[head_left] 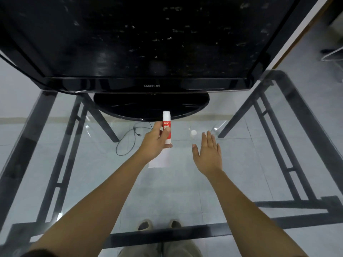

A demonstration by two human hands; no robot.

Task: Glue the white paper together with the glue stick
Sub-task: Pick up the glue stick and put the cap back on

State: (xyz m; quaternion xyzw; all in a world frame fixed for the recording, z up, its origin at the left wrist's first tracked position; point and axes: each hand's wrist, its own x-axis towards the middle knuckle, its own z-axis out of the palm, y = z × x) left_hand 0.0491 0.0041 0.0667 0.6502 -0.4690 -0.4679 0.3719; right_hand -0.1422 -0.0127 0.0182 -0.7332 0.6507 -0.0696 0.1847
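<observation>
in front of the television [148, 34], on a glass table [241, 182], a small white paper [159, 161] lies flat, just toward the person from the television's round black base. the left hand [155, 143] hangs directly over the paper's far end and hides part of it. its fingers are curled around a glue stick [166, 125], thumb on one side and fingertips on the other. the stick is held upright, its long axis running away from the person toward the television, white cap at the far end and apparently still on. its lower end points down at the paper.

the right hand [207, 154] is empty, fingers straight and loosely spread, palm down over the glass to the right of the paper and well apart from it. whether it rests on the glass or hovers above it, i cannot tell.

the paper lies straight below the left hand and to the left of the right one. so the free right hand looks best placed to pull the cap or pin the sheet, while the left brings the stick down.
</observation>
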